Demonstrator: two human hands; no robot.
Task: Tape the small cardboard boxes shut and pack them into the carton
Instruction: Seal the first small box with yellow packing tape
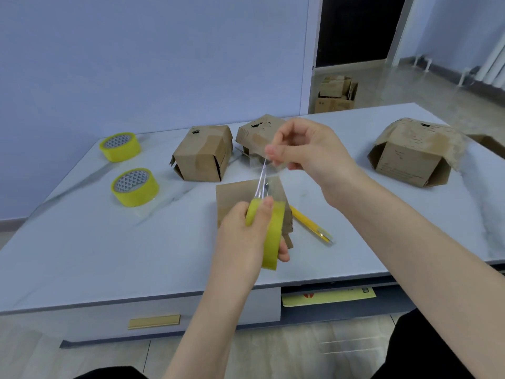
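While the left hand (240, 236) is gripping a yellow tape roll (273, 233) with fingers and thumb curled round its rim, the right hand (308, 149) is pinching the free end of the clear tape strip (262, 176) between thumb and fingertips. The strip is stretching up between the two hands, right above the front box (240, 195), which is lying on the table (109, 255).

By my reading the job is sitting at an early stage. No tape is touching the front box yet, and three more boxes are waiting: one (203, 157) behind it to the left, one (254, 132) straight behind, one (410, 154) well off to its right with flaps splaying out. Nothing is looking packed.

Two spare rolls (120, 146) (135, 187) are lying far left of the front box, and a yellow cutter (308, 222) is resting just beside its right edge.

Both hands are covering much of the front box, so its flaps are hard to judge. A brown edge (489, 143) is getting cut off far to the right — possibly the carton, though I cannot tell. Some cartons (336, 94) are sitting on the floor far behind, too blurred to read.
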